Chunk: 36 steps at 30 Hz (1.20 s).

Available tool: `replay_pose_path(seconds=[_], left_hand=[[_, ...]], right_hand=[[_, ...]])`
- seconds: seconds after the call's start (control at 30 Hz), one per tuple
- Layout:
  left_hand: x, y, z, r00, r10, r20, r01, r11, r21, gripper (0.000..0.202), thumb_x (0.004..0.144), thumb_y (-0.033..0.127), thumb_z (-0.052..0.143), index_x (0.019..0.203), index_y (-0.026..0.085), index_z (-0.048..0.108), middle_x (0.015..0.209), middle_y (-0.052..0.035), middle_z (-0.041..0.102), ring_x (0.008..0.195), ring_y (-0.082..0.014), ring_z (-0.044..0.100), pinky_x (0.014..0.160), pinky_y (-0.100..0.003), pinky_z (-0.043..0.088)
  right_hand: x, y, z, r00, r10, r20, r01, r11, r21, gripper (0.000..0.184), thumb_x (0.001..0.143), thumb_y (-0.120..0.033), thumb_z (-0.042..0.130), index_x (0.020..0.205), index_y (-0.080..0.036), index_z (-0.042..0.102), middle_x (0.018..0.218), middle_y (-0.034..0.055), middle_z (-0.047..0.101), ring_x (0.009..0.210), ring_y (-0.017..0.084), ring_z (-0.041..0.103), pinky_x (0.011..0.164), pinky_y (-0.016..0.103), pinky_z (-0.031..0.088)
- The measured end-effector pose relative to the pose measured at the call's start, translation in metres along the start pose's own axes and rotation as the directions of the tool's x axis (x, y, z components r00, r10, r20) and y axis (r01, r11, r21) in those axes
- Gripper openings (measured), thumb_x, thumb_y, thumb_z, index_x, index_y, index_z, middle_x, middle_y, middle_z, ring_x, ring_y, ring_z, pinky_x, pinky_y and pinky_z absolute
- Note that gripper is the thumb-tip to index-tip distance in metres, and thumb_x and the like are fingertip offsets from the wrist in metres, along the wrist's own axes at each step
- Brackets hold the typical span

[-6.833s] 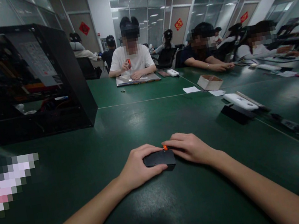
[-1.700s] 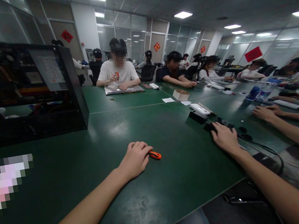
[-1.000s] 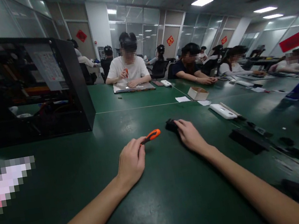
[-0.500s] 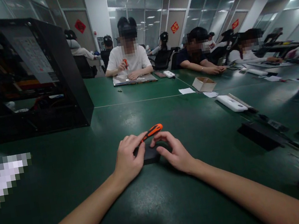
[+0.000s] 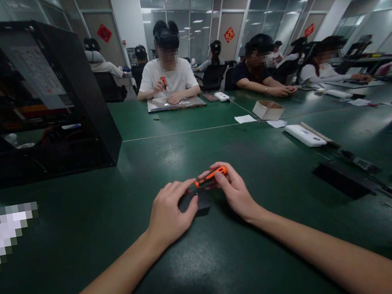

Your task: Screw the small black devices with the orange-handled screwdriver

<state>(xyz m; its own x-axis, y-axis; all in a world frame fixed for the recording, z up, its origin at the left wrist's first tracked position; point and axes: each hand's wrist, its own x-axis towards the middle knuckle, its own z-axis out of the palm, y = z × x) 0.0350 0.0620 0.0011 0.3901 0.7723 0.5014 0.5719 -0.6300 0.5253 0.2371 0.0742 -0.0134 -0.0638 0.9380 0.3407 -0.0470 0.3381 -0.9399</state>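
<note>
My right hand (image 5: 237, 190) is closed round the orange-and-black handle of a screwdriver (image 5: 213, 176), which slants across above a small flat black box (image 5: 202, 208). The box lies on the green table (image 5: 191, 278) in front of me. My left hand (image 5: 169, 211) is closed on the left side of this box, its thumb on the top and its forefinger reaching to the front end of the screwdriver handle. The screwdriver's shaft and tip do not show clearly. Part of the box is hidden under my left hand.
An open black computer case (image 5: 93, 94) stands at the left. Along the right lie a white power strip (image 5: 305, 135), a black block (image 5: 342, 180) and cables. Farther back is a small open carton (image 5: 268, 110). Across the table a person (image 5: 169, 78) holds another screwdriver over a flat panel.
The screwdriver handle has passed from my left hand into my right, which has closed on it. It has shifted slightly right and lower. My left hand stays at the box.
</note>
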Motion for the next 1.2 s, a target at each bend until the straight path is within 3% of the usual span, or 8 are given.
replay_pose_path(seconds=[0.1, 0.2, 0.33, 0.5, 0.63, 0.97, 1.2], left_hand=[[0.000, 0.001, 0.000, 1.000, -0.027, 0.010, 0.027, 0.999, -0.022, 0.028, 0.087, 0.028, 0.068, 0.115, 0.021, 0.069, 0.102, -0.0061, 0.073, 0.094, -0.0241, 0.067, 0.086, -0.038, 0.052], [0.000, 0.001, -0.001, 0.999, -0.035, 0.035, 0.037, 0.998, -0.044, 0.023, 0.084, 0.029, 0.072, 0.106, 0.021, 0.072, 0.101, -0.0052, 0.076, 0.093, -0.0244, 0.070, 0.086, -0.038, 0.054], [0.000, 0.002, -0.001, 0.997, -0.057, 0.042, 0.060, 0.996, -0.072, 0.020, 0.083, 0.029, 0.074, 0.101, 0.022, 0.073, 0.101, -0.0038, 0.077, 0.091, -0.0235, 0.073, 0.086, -0.036, 0.055], [0.001, 0.003, -0.001, 0.997, -0.070, 0.037, 0.073, 0.994, -0.083, 0.017, 0.083, 0.029, 0.074, 0.099, 0.023, 0.074, 0.099, -0.0031, 0.078, 0.090, -0.0235, 0.073, 0.085, -0.035, 0.056], [0.001, 0.003, -0.001, 0.996, -0.075, 0.045, 0.079, 0.992, -0.096, 0.017, 0.083, 0.027, 0.073, 0.099, 0.023, 0.075, 0.100, -0.0023, 0.078, 0.092, -0.0227, 0.073, 0.087, -0.035, 0.056], [0.002, 0.004, -0.001, 0.996, -0.075, 0.055, 0.080, 0.992, -0.102, 0.017, 0.084, 0.027, 0.072, 0.099, 0.023, 0.075, 0.100, -0.0025, 0.078, 0.091, -0.0225, 0.073, 0.087, -0.035, 0.055], [0.002, 0.003, -0.001, 0.996, -0.072, 0.052, 0.077, 0.992, -0.102, 0.018, 0.082, 0.026, 0.074, 0.100, 0.023, 0.075, 0.101, -0.0014, 0.078, 0.092, -0.0222, 0.073, 0.087, -0.034, 0.054]], right_hand=[[0.005, -0.018, -0.009, 0.988, -0.143, -0.052, 0.141, 0.989, -0.049, 0.032, 0.101, -0.048, 0.047, 0.124, -0.026, 0.042, 0.097, 0.0041, 0.069, 0.082, 0.018, 0.068, 0.070, 0.033, 0.058], [0.017, -0.051, -0.016, 0.959, -0.259, 0.117, 0.279, 0.935, -0.217, 0.032, 0.102, -0.042, 0.048, 0.129, -0.026, 0.040, 0.094, 0.0019, 0.067, 0.069, 0.014, 0.065, 0.063, 0.029, 0.055], [0.040, -0.103, -0.008, 0.889, -0.198, 0.413, 0.396, 0.783, -0.479, 0.027, 0.102, -0.035, 0.047, 0.127, -0.023, 0.044, 0.091, 0.0019, 0.066, 0.072, 0.014, 0.065, 0.068, 0.028, 0.051], [0.055, -0.143, 0.015, 0.841, -0.021, 0.541, 0.422, 0.651, -0.631, 0.017, 0.103, -0.028, 0.043, 0.117, -0.019, 0.046, 0.085, 0.0012, 0.063, 0.072, 0.014, 0.061, 0.067, 0.026, 0.044], [0.054, -0.148, 0.021, 0.825, 0.049, 0.562, 0.419, 0.614, -0.669, 0.012, 0.103, -0.025, 0.043, 0.112, -0.019, 0.047, 0.079, -0.0003, 0.061, 0.068, 0.014, 0.058, 0.064, 0.025, 0.040], [0.055, -0.141, 0.009, 0.821, 0.017, 0.571, 0.409, 0.679, -0.609, 0.011, 0.103, -0.027, 0.041, 0.112, -0.021, 0.044, 0.081, -0.0005, 0.063, 0.070, 0.014, 0.060, 0.066, 0.026, 0.041], [0.059, -0.145, 0.000, 0.798, 0.012, 0.602, 0.453, 0.648, -0.613, 0.002, 0.096, -0.020, 0.049, 0.099, -0.021, 0.049, 0.082, -0.0001, 0.065, 0.071, 0.013, 0.060, 0.065, 0.024, 0.042]])
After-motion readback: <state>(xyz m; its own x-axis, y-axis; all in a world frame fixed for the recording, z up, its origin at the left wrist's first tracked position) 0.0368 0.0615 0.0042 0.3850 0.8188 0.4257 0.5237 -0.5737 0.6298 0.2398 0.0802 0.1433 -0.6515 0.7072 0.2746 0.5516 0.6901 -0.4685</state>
